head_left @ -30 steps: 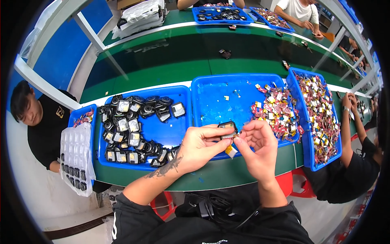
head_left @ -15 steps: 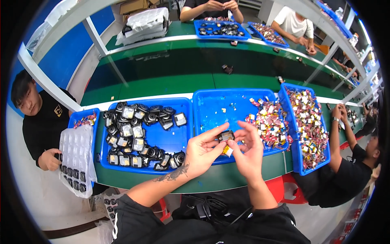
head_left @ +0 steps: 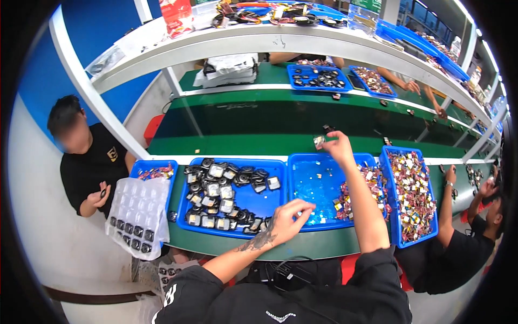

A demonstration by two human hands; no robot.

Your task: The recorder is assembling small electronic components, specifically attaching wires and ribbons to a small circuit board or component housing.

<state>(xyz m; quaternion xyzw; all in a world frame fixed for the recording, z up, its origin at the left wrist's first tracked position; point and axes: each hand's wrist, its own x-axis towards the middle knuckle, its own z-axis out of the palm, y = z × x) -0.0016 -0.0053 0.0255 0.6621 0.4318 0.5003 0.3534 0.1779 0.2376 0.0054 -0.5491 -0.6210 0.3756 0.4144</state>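
My right hand (head_left: 339, 147) reaches over the far rim of the middle blue tray (head_left: 302, 157), above the green belt. At its fingertips it pinches a small dark device with a whitish battery (head_left: 319, 142). Nearer to me, my left hand (head_left: 290, 218) hovers where the middle tray meets the left tray, its fingers loosely bent and the thumb apart, with nothing visible in it. Black round-lensed camera units (head_left: 213, 189) fill much of the left tray (head_left: 232, 236). In the middle tray, small white batteries with red and yellow parts (head_left: 350, 201) are heaped on the right.
A long blue tray (head_left: 398, 237) packed with batteries stands at the right. At the left, a person holds a small dark part beside a clear blister tray (head_left: 141, 202). A loaded white shelf (head_left: 259, 48) crosses overhead. Another dark piece (head_left: 328, 129) lies on the belt (head_left: 243, 132).
My hands have parted. The right one has carried the device forward to the belt, while the left has drawn back toward the near tray edges. The view has tilted up, showing the shelf.
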